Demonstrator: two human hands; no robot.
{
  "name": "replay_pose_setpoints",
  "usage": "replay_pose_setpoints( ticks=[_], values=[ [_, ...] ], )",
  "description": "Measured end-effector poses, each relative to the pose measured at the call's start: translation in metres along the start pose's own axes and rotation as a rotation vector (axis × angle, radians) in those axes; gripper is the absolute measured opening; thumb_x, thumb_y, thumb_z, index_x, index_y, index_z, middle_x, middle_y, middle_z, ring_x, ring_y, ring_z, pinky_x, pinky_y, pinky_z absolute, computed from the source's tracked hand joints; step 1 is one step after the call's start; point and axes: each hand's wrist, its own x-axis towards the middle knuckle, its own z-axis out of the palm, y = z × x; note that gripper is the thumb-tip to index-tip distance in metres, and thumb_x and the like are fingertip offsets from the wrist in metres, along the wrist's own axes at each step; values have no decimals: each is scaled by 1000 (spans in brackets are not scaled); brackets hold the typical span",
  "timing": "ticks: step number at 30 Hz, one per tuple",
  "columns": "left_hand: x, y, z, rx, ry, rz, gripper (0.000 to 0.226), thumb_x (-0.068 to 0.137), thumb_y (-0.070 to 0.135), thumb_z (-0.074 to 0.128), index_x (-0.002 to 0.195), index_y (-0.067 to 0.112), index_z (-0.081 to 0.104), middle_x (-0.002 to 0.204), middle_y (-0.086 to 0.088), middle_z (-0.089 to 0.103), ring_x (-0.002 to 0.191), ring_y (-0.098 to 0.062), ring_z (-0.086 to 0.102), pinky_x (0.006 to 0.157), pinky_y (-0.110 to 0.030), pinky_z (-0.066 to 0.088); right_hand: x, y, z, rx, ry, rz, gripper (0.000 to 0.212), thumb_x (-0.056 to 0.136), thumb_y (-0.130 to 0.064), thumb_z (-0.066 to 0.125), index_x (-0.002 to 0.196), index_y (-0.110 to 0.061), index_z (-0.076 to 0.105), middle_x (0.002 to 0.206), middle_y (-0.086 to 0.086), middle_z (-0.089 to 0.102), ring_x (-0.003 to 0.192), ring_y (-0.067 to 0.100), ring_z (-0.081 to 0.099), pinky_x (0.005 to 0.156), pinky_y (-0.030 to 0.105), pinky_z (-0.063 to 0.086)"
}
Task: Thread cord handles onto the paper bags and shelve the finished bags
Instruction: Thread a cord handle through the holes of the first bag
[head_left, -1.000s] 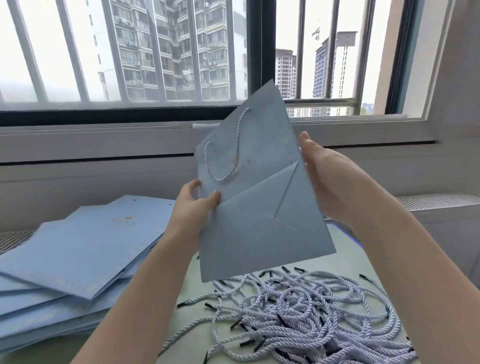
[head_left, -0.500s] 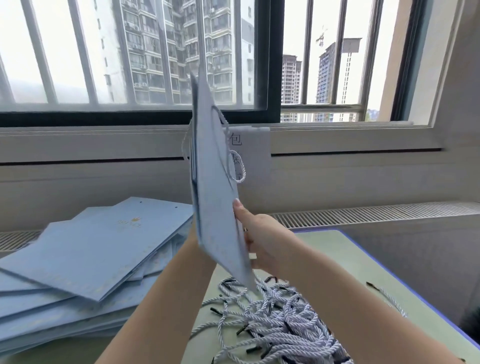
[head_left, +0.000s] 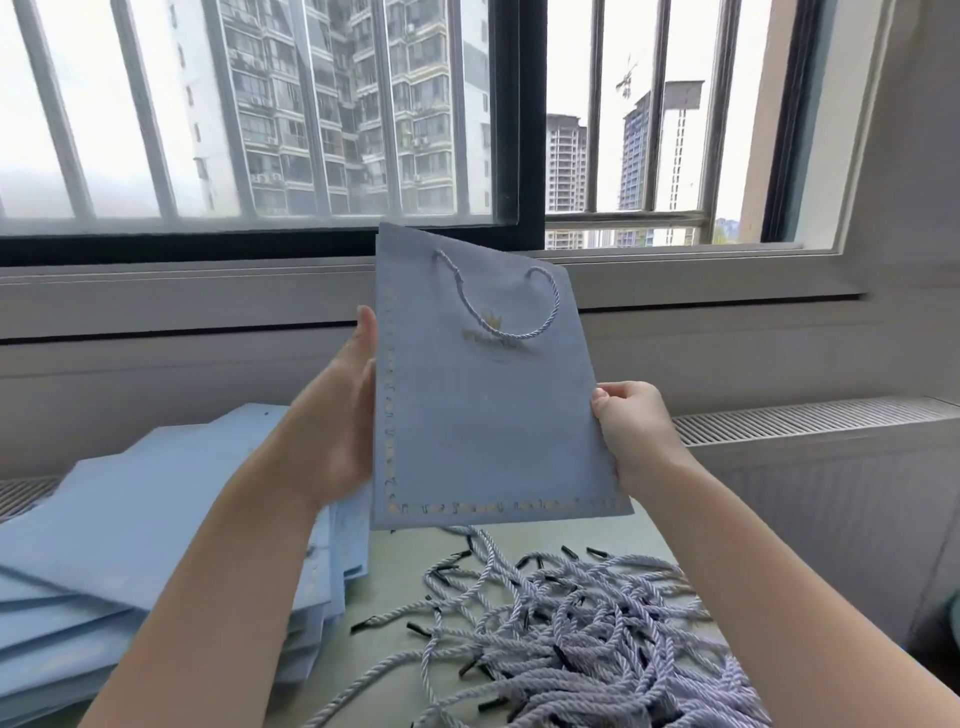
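bright overcast daylight floods through the window (head_left: 363, 130), soft shadows, slight motion blur, wide-angle bending at edges.

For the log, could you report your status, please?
Left hand, right hand hold flat blue paper bag upright. Cord handle threaded. Nothing obstructing.
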Motion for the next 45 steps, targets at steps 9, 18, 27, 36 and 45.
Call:
replay_pose_setpoints(
  ticks=[9, 18, 27, 36, 45],
  values=[
    [25, -48, 5, 57, 321, -140, 9, 95, 7, 51, 100, 6, 59, 69, -6, 70, 57, -21, 67, 48, -35, 54, -14, 26, -36, 315, -230, 338, 27, 92, -37, 57, 89, -12, 65, 83, 6, 72, 72, 22, 66, 59, 32, 57],
    [33, -74, 28, -106, 394, -196, 30, 99, 13, 46, 125, -1, 51, 101, -10, 63, 73, -19, 59, 62, -35, 46, -29, 40, -54, 733, -639, 270, 41, 85, -30, 61, 119, -7, 57, 109, 11, 65, 99, 27, 66, 78, 37, 56],
    [31, -88, 44, 642, 233, -172, 39, 100, 31, 43, 126, 2, 48, 115, -13, 58, 90, -21, 61, 81, -36, 52, -14, 59, -45, 523, 39, 273, 11, 91, 0, 56, 90, -12, 58, 73, 0, 67, 52, 8, 65, 44, 18, 50],
    [12, -122, 85, 1612, -203, -74, 52, 96, 43, 45, 140, 17, 33, 135, -7, 50, 122, -25, 48, 100, -44, 42, -13, 66, -57, 367, 269, 277, 9, 97, -9, 49, 103, -2, 48, 97, 14, 57, 78, 22, 59, 62, 33, 54],
    [-17, -133, 60, 1562, -50, 78, 58, 95, 54, 37, 139, 16, 37, 134, -4, 49, 123, -20, 44, 101, -35, 39, -13, 56, -78, -413, 95, 255, 23, 96, -8, 39, 75, -6, 46, 85, 15, 53, 52, 14, 45, 26, 11, 30]
  ],
)
